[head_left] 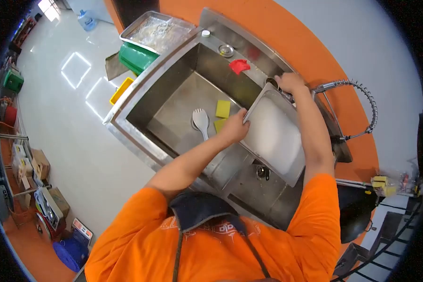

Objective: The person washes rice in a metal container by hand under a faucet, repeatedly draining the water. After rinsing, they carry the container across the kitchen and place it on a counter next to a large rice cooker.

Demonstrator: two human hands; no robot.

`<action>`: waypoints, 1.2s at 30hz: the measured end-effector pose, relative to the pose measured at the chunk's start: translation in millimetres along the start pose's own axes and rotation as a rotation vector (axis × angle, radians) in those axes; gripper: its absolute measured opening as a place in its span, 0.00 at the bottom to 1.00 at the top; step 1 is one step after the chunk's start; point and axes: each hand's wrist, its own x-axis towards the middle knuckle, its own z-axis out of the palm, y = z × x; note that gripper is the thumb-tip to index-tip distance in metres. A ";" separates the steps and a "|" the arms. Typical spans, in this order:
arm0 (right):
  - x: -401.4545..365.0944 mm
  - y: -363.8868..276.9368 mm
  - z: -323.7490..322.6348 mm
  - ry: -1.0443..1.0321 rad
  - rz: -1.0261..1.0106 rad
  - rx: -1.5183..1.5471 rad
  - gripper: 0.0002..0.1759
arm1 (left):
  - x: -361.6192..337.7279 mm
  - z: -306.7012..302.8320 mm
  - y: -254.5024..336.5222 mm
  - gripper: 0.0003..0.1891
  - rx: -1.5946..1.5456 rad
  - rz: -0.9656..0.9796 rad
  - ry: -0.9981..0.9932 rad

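A rectangular pan [272,131] with a metal rim and a whitish, cloudy inside lies tilted over the sink's divider. My left hand [236,126] is closed on its near left edge, thumb on top. At the pan's far end, my right hand [291,82] has curled fingers beside a round metal piece [271,82]; what it grips is partly hidden. Left of the pan, in the sink basin [174,101], are a white slotted spoon [201,121] and a yellow sponge [223,108]. A second yellow sponge [219,124] is partly covered by my left hand.
A spring-hose faucet [373,105] arches at the right. On the back ledge lie a red cloth-like piece [239,66] and a metal drain strainer [226,50]. A wet tray [157,32] and green bin [137,58] stand beyond the sink; a dark wok [357,211] is at right.
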 end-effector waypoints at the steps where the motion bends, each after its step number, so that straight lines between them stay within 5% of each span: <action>1: -26.8 -3.5 -5.4 0.220 -0.085 0.115 0.26 | 1.5 0.5 0.0 0.14 0.025 -0.013 -0.012; 3: -82.9 -0.7 -10.2 0.676 -0.247 0.340 0.22 | 5.5 -1.1 -7.0 0.16 -0.024 0.028 -0.018; 7: -213.1 39.5 59.5 1.206 0.164 0.767 0.13 | 13.2 11.5 -32.8 0.18 -0.031 0.108 0.060; 9: -256.5 55.6 122.4 1.090 0.595 0.824 0.15 | 13.7 19.0 -44.8 0.17 -0.050 0.144 0.136; 11: -262.1 67.5 197.5 0.853 0.679 0.870 0.16 | 4.7 5.3 -32.8 0.18 0.021 0.062 0.078; 13: -254.8 66.5 259.7 0.653 0.641 1.542 0.20 | -7.4 -2.6 -32.0 0.20 0.036 -0.013 0.045; 15: -258.0 40.0 286.5 0.870 0.379 1.169 0.23 | -15.9 -6.5 -35.5 0.22 -0.012 -0.069 0.054; 21: -251.0 24.3 215.7 0.389 0.277 2.457 0.18 | -45.7 -20.8 -61.0 0.20 0.107 -0.079 0.159; 24: -226.2 23.4 198.9 0.368 0.140 1.814 0.12 | -50.9 -36.9 -70.8 0.20 0.112 0.007 0.202; 27: -223.2 4.9 190.1 0.348 0.203 1.528 0.12 | -62.8 -47.7 -80.6 0.19 0.090 0.020 0.227; 30: -248.2 -28.5 176.1 0.410 0.271 1.595 0.08 | -95.1 -70.1 -70.6 0.18 -0.153 -0.199 0.075; 33: -273.9 -49.7 186.8 0.465 0.346 1.568 0.04 | -101.4 -68.1 -110.7 0.14 -0.555 -0.211 0.035; 36: -307.7 -72.9 182.1 0.497 0.439 1.606 0.05 | -129.0 -88.7 -76.2 0.14 -0.544 -0.202 0.135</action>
